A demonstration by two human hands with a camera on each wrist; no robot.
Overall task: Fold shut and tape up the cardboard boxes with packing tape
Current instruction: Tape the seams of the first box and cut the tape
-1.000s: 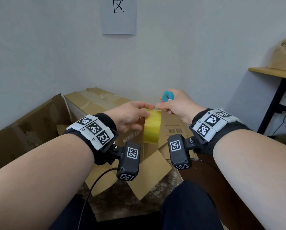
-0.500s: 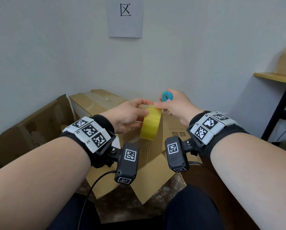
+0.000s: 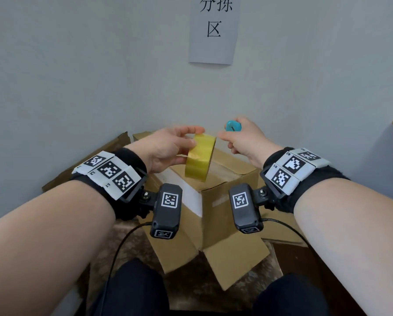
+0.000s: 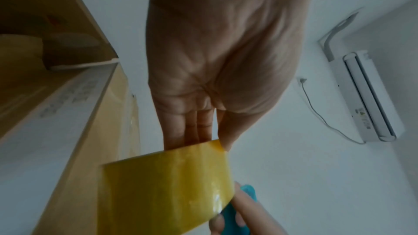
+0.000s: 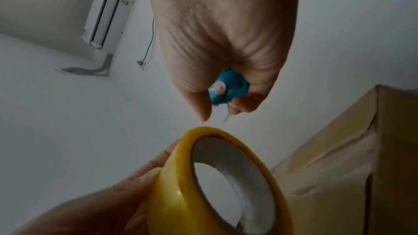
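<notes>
A packing room: cardboard boxes (image 3: 225, 176) below a wall sign (image 3: 212, 30).

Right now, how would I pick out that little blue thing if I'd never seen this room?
Find the cardboard box standing in front of the person, below the paper sign. Above it, the left hand holds a yellow tape roll. The blue cutter is gripped in the right hand: the only blue item there.

Both forearms raised, left hand (image 3: 166, 149) and right hand (image 3: 243, 140) each curled in a grip.
</notes>
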